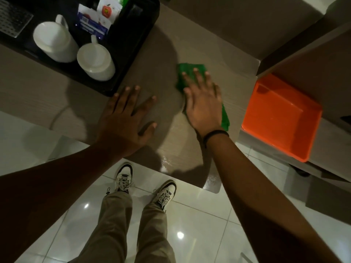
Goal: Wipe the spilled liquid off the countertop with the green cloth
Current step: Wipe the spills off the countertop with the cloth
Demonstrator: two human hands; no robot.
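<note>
Pressed flat under the right hand (204,103), fingers (197,76) spread wide: crumpled, fuzzy green cloth (190,73), long axis running from far-left to near-right on the matte woodgrain counter (237,82). Resting palm-down beside it, left hand (126,118), fingers splayed, holding nothing. Glossy wet patch (167,162) near the front edge.

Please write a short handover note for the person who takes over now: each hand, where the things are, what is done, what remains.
Right hand: flat, fingers spread, pressing the green cloth onto the countertop.
Left hand: flat and empty on the countertop, just in front of the black tray with two white mugs.
Done: cloth is on the surface, mid-counter.
Left: wet shine shows at the near edge, by the right forearm; wipe there. An orange tub sits to the right.
</note>
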